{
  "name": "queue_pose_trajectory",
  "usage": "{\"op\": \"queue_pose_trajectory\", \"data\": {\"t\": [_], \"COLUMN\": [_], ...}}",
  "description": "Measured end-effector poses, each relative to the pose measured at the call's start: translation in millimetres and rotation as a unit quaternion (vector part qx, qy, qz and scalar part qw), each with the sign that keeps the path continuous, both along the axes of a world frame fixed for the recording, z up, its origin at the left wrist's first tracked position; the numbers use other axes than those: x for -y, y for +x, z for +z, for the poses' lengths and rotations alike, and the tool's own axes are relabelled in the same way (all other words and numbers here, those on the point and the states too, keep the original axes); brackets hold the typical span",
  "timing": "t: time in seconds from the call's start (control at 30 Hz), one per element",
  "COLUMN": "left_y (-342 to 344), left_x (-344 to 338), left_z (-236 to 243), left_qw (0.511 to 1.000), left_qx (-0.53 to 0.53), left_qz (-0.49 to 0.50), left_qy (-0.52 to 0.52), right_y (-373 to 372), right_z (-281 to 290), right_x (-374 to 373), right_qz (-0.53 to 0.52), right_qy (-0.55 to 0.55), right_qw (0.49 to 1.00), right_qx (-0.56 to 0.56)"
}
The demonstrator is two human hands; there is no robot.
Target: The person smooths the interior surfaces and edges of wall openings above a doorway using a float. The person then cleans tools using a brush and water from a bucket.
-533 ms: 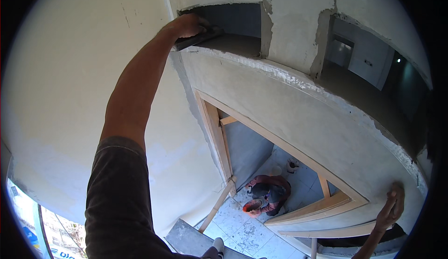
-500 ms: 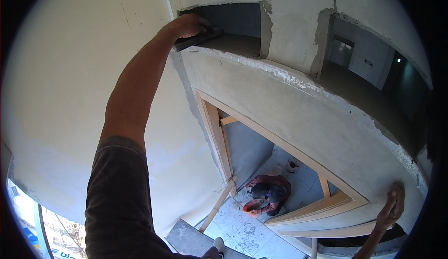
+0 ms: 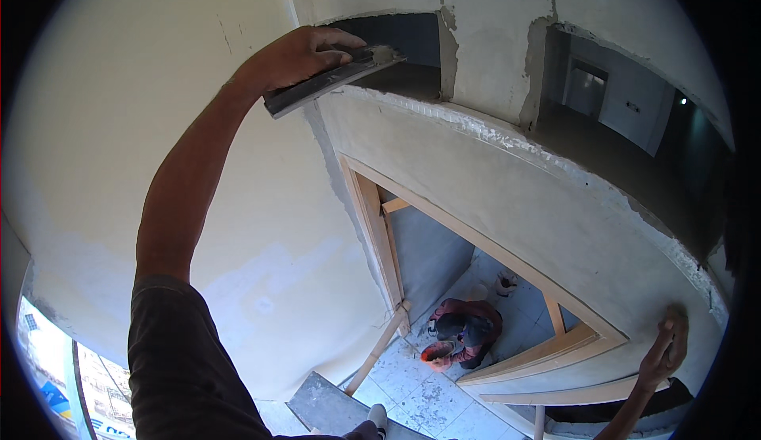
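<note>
My left hand (image 3: 317, 51) is closed around a dark rectangular plastering trowel (image 3: 317, 87), its blade tilted. A dab of grey mortar (image 3: 384, 55) sits at the trowel's far end. The tool is just in front of the left end of a wall opening (image 3: 396, 32), beside the corner where two walls meet. At the lower right, my right hand (image 3: 664, 349) rests against the plastered wall below the ledge, its fingers stretched out. I see nothing held in it.
A rough ledge (image 3: 507, 139) curves under the two openings. Below, a wooden door frame (image 3: 476, 230) has a brace pole (image 3: 379, 349) beside it. Another person (image 3: 469, 330) crouches on the tiled floor by a red bucket (image 3: 437, 351). My foot (image 3: 377, 416) is near a grey board (image 3: 325, 404).
My left hand has drawn the trowel out of the opening, toward me and slightly left. More of the blade and the mortar on it now show. My right hand stays on the wall.
</note>
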State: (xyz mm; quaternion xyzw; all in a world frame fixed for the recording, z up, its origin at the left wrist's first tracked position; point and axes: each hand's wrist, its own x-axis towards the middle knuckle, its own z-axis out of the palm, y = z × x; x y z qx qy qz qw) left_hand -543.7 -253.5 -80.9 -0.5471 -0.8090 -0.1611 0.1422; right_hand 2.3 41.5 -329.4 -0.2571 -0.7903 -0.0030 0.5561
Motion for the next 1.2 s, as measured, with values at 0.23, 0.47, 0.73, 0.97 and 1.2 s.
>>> {"op": "queue_pose_trajectory", "data": {"t": [0.23, 0.47, 0.73, 0.97, 1.2], "left_y": [-39.5, -76.5, -116.5, -94.2, -39.7], "left_x": [15.7, -32.2, -82.4, -102.5, -91.7], "left_z": [-1.3, -2.0, -13.9, -8.1, -10.4], "left_qw": [0.995, 0.993, 0.983, 0.966, 0.983], "left_qx": [-0.014, -0.062, -0.136, -0.17, -0.155], "left_qz": [0.097, 0.1, 0.09, 0.117, 0.042], "left_qy": [0.022, -0.027, -0.08, -0.156, -0.091], "right_y": [3.5, -7.1, 3.9, -6.7, -10.3], "right_z": [-2.1, 3.7, 1.3, 6.1, 3.6], "right_x": [-3.9, 5.4, -2.9, 7.0, 4.9], "right_qz": [0.016, -0.007, 0.014, -0.009, 0.018], "right_qy": [-0.002, 0.008, 0.014, 0.016, -0.006], "right_qw": [1.0, 1.0, 0.999, 1.0, 1.0], "right_qx": [0.013, 0.0, 0.028, 0.005, -0.016]}}
